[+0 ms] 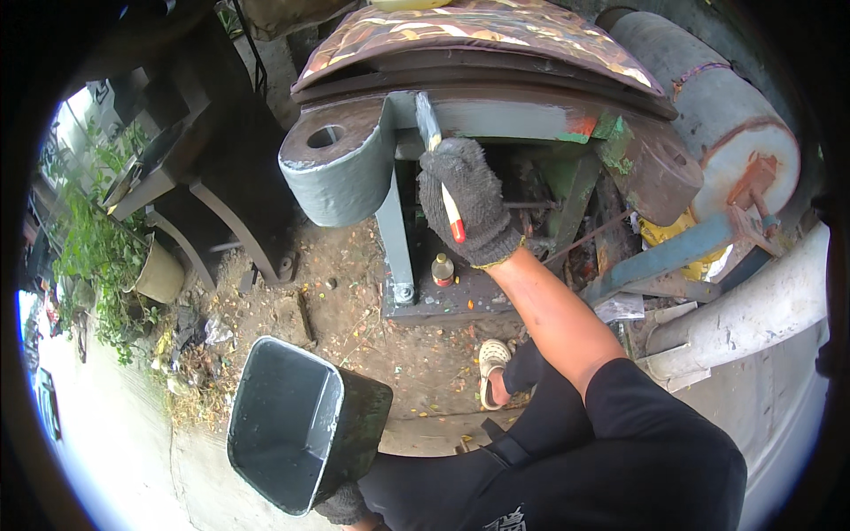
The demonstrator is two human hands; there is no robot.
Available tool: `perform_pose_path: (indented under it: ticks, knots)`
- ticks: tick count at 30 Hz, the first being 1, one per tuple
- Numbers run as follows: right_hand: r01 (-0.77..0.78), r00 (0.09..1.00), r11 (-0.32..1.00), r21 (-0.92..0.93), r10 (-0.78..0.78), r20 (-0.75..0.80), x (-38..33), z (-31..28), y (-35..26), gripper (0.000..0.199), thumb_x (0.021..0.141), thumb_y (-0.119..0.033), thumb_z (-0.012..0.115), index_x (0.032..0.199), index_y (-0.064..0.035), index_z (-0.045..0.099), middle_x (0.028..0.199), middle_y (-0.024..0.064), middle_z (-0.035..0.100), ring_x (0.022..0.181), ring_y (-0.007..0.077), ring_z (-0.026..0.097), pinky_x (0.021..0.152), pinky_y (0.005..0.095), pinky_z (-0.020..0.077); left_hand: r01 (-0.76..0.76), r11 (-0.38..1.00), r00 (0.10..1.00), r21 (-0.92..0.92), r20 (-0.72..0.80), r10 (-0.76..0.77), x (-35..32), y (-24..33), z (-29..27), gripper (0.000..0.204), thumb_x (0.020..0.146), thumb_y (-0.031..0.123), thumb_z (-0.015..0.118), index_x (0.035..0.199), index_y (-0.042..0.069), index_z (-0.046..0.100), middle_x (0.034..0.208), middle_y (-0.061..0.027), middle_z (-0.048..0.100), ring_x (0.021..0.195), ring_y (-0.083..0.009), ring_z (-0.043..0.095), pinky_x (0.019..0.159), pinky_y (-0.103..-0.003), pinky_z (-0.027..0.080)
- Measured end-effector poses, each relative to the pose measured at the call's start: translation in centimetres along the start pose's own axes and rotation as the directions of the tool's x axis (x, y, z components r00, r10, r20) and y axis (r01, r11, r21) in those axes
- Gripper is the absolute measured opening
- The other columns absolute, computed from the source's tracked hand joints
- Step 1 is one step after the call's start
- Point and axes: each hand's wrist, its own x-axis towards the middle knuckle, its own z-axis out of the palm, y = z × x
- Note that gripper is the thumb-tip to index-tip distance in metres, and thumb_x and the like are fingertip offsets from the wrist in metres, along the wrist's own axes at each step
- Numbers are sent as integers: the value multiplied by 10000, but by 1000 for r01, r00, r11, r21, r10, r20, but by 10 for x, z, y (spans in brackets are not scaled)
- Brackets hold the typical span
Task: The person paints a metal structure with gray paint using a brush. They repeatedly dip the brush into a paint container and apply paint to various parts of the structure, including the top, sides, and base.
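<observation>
Metal frame (509, 119), hard and heavy, is seen standing on the ground ahead, under a patterned cushion (478, 31). Its front bar is mostly coated in wet-looking grey paint, with orange and green patches left near the right end. Two round, thick ends are counted: the left one (336, 181), with a hole in its top, is painted grey on its side; the right one (655, 173) is brown and rough. One big, round, rusty tank (708, 102) is seen at the right. One square bucket (310, 425), smeared with paint, is tipped near the left hand (343, 506); whether that gloved hand is closed cannot be told. The right hand (469, 199), in a fuzzy grey glove, is reached forward, arm nearly straight. One brush (428, 119) is gripped in it, bristles pressed to the bar. One small bottle (443, 270) is placed below.
</observation>
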Motion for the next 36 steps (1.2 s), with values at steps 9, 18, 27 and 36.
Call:
perform_pose_path:
  ticks: [9,18,27,36]
  knots:
    - [33,999,999,-37,-33,-2,5,12,0,284,832,63,733,1098,-28,697,990,150,680,969,350,672,859,432,578,103,991,993,-82,-51,-107,-5,-41,27,408,974,209,723,1298,-7,600,1151,-180,673,1034,-351,648,900,-458,560]
    - [-451,887,876,171,417,199,10,15,-8,239,862,-8,732,1092,-42,675,1016,185,669,951,389,656,848,474,567,-128,990,991,56,-18,129,-2,-48,23,410,957,210,734,1278,-11,605,1137,-184,678,1026,-351,660,882,-468,561]
    - [65,989,988,-142,-44,142,28,4,-18,214,854,21,715,1057,-36,680,1016,188,667,935,405,645,825,485,554,-64,998,993,29,-96,67,-8,-53,20,451,986,232,698,1339,-18,571,1196,-207,667,1084,-368,655,925,-467,563]
    - [74,989,985,-158,-51,140,6,6,-1,268,841,4,749,1102,-35,698,1018,179,671,968,396,651,842,482,567,292,955,848,-56,476,-231,-59,-121,18,594,1103,378,514,1609,69,470,1656,-162,478,1544,-312,408,1277,-462,304]
